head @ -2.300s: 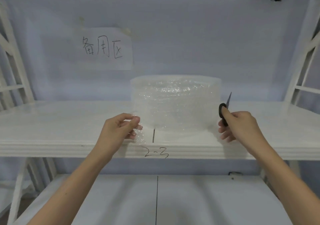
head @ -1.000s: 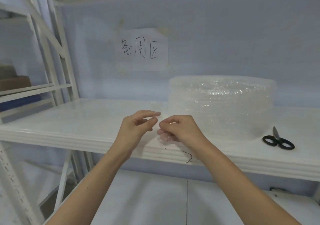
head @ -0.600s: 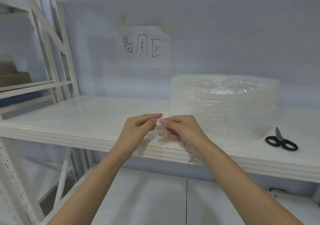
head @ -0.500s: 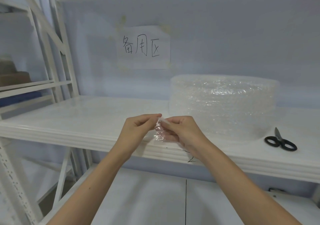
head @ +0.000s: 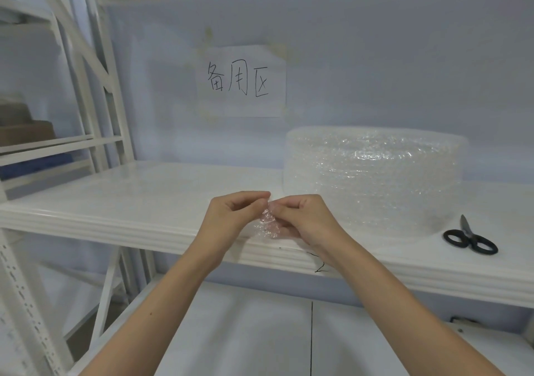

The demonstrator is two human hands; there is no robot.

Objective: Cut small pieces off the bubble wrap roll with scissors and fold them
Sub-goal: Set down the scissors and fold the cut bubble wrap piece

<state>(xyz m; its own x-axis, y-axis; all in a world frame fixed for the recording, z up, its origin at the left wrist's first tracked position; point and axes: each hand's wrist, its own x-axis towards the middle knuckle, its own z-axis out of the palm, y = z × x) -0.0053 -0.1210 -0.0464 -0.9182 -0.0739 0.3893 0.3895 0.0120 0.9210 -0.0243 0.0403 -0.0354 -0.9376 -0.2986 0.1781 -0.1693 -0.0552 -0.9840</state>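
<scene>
Plastic piece (head: 268,225) was pinched between my left hand (head: 231,216) and right hand (head: 306,219), mid-fold; next, pressing flat, scissors (head: 469,238) waited at three o'clock.

The large roll of clear bubble wrap (head: 372,179) stands on its flat end on the white shelf (head: 138,199), at the right half and close to the back wall. Its outer layers look loose and shiny. A small cut piece of clear bubble wrap (head: 268,223) is in the air above the front edge of the shelf, just left of the roll, crumpled and partly bent. The black-handled scissors (head: 469,238) lie flat on the shelf to the right of the roll, blades together and pointing toward the back.
</scene>
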